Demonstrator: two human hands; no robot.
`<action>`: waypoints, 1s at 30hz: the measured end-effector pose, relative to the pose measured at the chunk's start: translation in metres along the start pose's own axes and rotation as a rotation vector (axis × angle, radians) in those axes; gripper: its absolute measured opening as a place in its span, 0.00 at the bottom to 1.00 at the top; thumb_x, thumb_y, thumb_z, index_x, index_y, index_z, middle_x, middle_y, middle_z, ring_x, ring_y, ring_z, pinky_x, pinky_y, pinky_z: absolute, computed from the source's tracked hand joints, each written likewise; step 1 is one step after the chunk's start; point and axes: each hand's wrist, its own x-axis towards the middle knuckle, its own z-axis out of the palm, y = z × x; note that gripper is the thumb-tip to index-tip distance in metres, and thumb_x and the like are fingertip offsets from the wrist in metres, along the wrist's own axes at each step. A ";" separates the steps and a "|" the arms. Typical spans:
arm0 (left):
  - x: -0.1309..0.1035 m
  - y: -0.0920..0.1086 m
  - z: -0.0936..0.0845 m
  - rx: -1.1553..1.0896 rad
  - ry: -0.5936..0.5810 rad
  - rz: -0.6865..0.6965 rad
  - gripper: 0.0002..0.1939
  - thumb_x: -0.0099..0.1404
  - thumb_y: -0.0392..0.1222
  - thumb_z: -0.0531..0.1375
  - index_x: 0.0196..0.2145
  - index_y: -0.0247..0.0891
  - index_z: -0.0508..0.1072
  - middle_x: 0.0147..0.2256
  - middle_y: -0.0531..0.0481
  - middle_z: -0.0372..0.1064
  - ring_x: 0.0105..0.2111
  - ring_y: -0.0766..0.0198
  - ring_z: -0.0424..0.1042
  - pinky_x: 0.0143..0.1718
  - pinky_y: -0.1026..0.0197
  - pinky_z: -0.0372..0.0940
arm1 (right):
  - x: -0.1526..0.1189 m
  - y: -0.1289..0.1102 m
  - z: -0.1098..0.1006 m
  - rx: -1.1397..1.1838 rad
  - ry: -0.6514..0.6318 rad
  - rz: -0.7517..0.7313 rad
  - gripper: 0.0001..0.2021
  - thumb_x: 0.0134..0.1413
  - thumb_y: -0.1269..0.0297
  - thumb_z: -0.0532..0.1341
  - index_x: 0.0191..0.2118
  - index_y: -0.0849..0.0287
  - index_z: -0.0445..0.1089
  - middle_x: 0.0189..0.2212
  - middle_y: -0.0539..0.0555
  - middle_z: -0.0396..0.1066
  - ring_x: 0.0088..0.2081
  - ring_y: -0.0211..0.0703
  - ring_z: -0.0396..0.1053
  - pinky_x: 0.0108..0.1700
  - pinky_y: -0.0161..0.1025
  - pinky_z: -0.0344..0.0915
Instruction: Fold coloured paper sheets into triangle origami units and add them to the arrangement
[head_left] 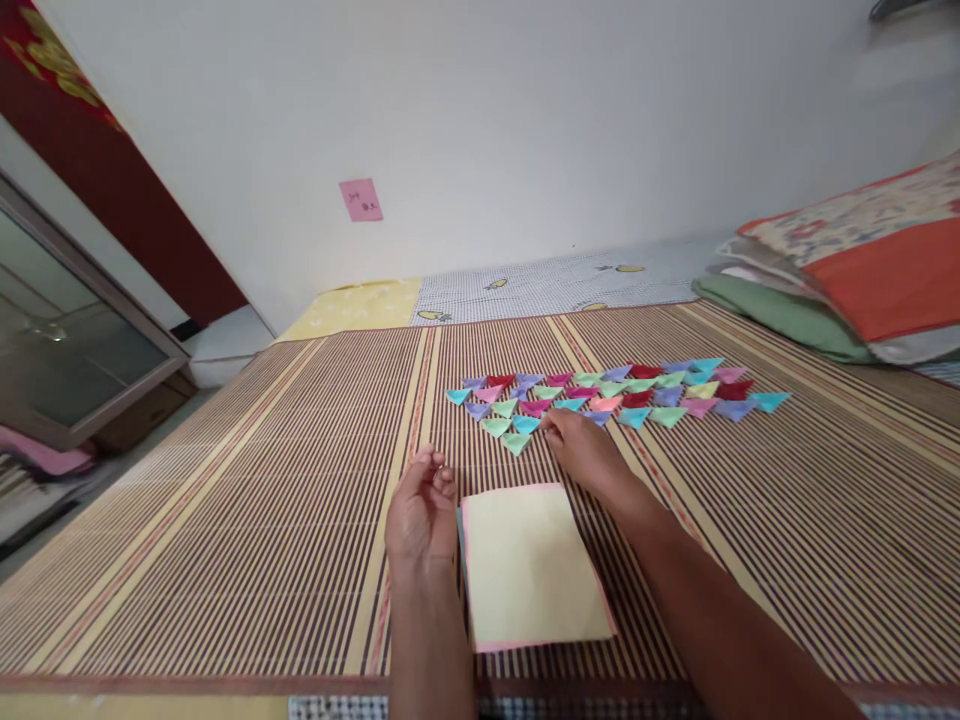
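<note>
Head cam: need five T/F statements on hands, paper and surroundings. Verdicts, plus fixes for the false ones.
1. The right hand is at the near side of the folded paper triangles. True.

2. The left hand lies flat on top of the paper stack. False: it is beside the stack's left edge, fingers curled.

3. The paper stack lies on a striped mat. True.

4. The folded paper triangles are all one colour. False: they are mixed, with greens, blues, pinks and reds among them.

5. A pink note is on the wall. True.
</note>
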 end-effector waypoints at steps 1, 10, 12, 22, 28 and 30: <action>0.000 0.000 0.000 0.001 0.001 -0.001 0.07 0.64 0.26 0.56 0.32 0.28 0.75 0.24 0.49 0.70 0.19 0.71 0.66 0.18 0.72 0.59 | -0.002 0.002 0.001 0.021 0.007 0.013 0.11 0.59 0.78 0.56 0.39 0.61 0.74 0.37 0.58 0.78 0.40 0.48 0.73 0.38 0.36 0.59; 0.001 -0.003 -0.001 0.018 0.000 -0.007 0.06 0.64 0.26 0.57 0.33 0.29 0.75 0.25 0.49 0.70 0.20 0.71 0.67 0.19 0.72 0.60 | -0.004 -0.003 0.026 0.178 -0.015 0.044 0.10 0.54 0.78 0.58 0.36 0.60 0.75 0.30 0.53 0.77 0.33 0.43 0.73 0.33 0.34 0.57; 0.001 -0.003 -0.002 0.016 0.000 -0.003 0.06 0.63 0.26 0.58 0.32 0.29 0.74 0.24 0.49 0.70 0.20 0.71 0.67 0.18 0.72 0.59 | -0.005 -0.005 0.027 0.196 -0.020 0.053 0.10 0.54 0.78 0.58 0.36 0.60 0.75 0.29 0.53 0.77 0.32 0.43 0.72 0.33 0.34 0.57; 0.001 -0.005 -0.001 0.015 -0.008 0.007 0.05 0.63 0.26 0.59 0.32 0.29 0.75 0.25 0.49 0.71 0.20 0.71 0.68 0.20 0.72 0.61 | -0.011 -0.008 0.021 0.277 0.014 0.106 0.05 0.59 0.69 0.61 0.38 0.61 0.75 0.31 0.56 0.78 0.35 0.46 0.75 0.36 0.36 0.61; 0.002 -0.004 -0.001 0.017 -0.003 0.006 0.06 0.64 0.26 0.58 0.32 0.29 0.75 0.25 0.49 0.70 0.20 0.71 0.67 0.19 0.72 0.60 | -0.004 -0.013 0.024 0.321 0.011 0.085 0.05 0.58 0.71 0.61 0.39 0.61 0.75 0.31 0.54 0.78 0.35 0.44 0.76 0.37 0.35 0.63; 0.002 -0.004 -0.001 0.021 -0.003 0.000 0.07 0.64 0.26 0.57 0.32 0.28 0.75 0.25 0.48 0.71 0.19 0.71 0.67 0.19 0.72 0.60 | -0.002 -0.013 0.023 0.316 0.011 0.088 0.05 0.57 0.71 0.62 0.39 0.61 0.75 0.32 0.54 0.79 0.36 0.44 0.76 0.37 0.35 0.63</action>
